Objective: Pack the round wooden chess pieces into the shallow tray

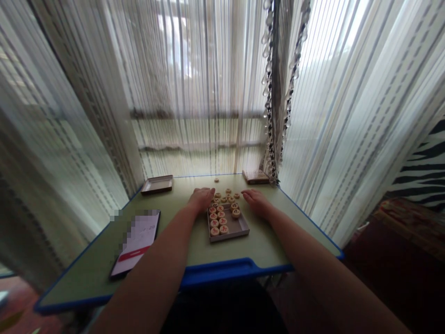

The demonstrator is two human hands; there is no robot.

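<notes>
A shallow cardboard box (229,237) stands on the table in front of me. Along its left side lie rows of round wooden Chinese chess pieces (214,223) with red characters, and a few more sit at its far right. Past the far wall, loose chess pieces (224,199) are gathered on the table. My left hand (202,199) rests at the left of this group, fingers stretched forward beside the pieces and partly hidden. On the opposite side, my right hand (256,201) is open, its fingertips close to a loose piece (237,195); contact is unclear.
A tablet (139,239) lies at the left, partly behind my left forearm. An empty box lid (157,184) sits at the back left, and a flat box (256,176) at the back right. One chess piece (216,180) lies near the far edge. Curtains (201,93) hang behind the table.
</notes>
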